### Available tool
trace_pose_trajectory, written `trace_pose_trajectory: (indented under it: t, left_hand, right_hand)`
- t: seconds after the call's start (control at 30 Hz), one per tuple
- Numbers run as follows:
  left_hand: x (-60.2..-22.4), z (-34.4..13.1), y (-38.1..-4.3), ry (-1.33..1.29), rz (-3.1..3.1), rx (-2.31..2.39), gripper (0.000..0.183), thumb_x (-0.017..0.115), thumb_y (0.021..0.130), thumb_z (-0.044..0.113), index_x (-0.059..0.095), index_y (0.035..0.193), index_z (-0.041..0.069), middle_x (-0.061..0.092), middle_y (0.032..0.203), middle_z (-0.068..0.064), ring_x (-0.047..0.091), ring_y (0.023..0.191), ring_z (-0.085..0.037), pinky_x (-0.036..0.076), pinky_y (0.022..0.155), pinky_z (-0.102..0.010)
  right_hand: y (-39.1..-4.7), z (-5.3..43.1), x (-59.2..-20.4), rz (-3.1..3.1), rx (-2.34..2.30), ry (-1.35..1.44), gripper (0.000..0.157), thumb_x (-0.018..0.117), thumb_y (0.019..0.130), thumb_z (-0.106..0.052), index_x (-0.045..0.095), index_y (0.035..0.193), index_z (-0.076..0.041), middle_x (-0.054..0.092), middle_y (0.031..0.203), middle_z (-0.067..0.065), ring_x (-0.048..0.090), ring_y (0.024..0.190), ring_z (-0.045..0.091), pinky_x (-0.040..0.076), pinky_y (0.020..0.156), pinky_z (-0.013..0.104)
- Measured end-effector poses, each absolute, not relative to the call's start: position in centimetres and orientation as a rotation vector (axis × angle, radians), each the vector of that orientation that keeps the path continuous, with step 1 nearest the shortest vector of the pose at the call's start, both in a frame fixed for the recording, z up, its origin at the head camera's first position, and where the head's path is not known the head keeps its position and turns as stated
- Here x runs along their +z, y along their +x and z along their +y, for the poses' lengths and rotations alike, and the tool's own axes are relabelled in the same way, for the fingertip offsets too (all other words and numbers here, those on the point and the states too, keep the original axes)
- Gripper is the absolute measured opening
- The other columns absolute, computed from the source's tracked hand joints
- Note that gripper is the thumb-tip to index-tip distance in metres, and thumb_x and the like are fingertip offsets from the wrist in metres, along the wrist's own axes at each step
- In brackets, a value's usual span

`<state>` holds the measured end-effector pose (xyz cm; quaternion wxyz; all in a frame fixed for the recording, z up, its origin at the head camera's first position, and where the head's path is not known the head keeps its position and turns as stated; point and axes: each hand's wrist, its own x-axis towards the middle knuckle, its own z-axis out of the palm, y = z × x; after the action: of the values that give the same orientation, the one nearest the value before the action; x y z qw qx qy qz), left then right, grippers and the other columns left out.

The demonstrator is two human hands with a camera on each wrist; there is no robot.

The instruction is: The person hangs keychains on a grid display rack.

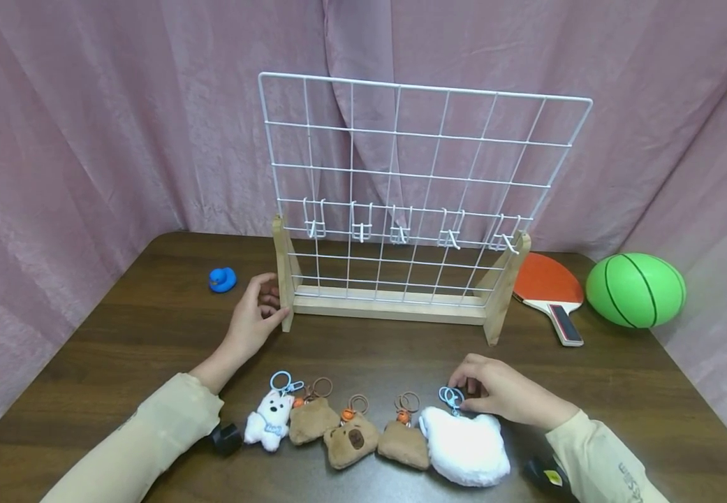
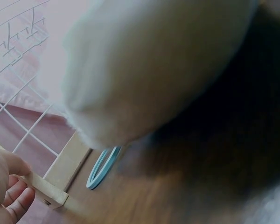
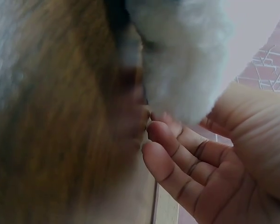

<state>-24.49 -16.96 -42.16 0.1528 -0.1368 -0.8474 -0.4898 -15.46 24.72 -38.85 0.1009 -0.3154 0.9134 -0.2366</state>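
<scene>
My left hand [image 1: 254, 314] holds the left wooden leg [image 1: 284, 279] of the white wire grid rack [image 1: 394, 175], thumb in front and fingers along its outer side. At the right, my right hand [image 1: 498, 391] has thumb and forefinger at the light blue ring [image 1: 451, 398] of a white plush keychain [image 1: 466, 450], which lies on the table. Left of it lie several brown plush keychains [image 1: 352, 443] and a small white bear keychain [image 1: 270, 421]. White plush [image 3: 182, 60] hides some right fingertips in the right wrist view; a pale blurred shape covers much of the left one.
Several white hooks [image 1: 399, 230] hang in a row on the grid. Left of the rack sits a blue rubber duck [image 1: 222, 280]. At its right lie a red table tennis bat [image 1: 548, 283] and a green ball [image 1: 636, 290]. Pink curtains [image 1: 118, 126] stand behind the brown table [image 1: 168, 328].
</scene>
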Motion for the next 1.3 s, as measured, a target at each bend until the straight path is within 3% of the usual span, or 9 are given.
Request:
trace_pose_trajectory:
  t: [0.73,1.3]
  left_hand:
    - [-42.4,-17.2,-24.0,-0.378,-2.409,-1.414,0.063,0.069,0.081,-0.008,0.036,0.135,-0.004,0.056,0.109,-0.024,0.059,0.092,-0.031,0.046,0.069,-0.008]
    - [-42.4,-17.0,-24.3,-0.411,-2.405,-1.416,0.063,0.068,0.082,-0.009,0.036,0.135,-0.003,0.056,0.109,-0.024,0.058,0.092,-0.03,0.048,0.07,-0.009]
  right_hand:
    - [-15.4,24.5,-39.0,2.612,-0.773,-0.87,0.025,0.075,0.08,-0.008,0.058,0.097,-0.015,0.058,0.081,-0.01,0.051,0.071,-0.001,0.049,0.063,0.018]
    - [-15.2,25.6,-37.2,2.598,-0.938,-0.838,0.012,0.069,0.085,-0.008,0.062,0.094,-0.013,0.064,0.08,-0.009,0.056,0.073,-0.002,0.052,0.064,0.019]
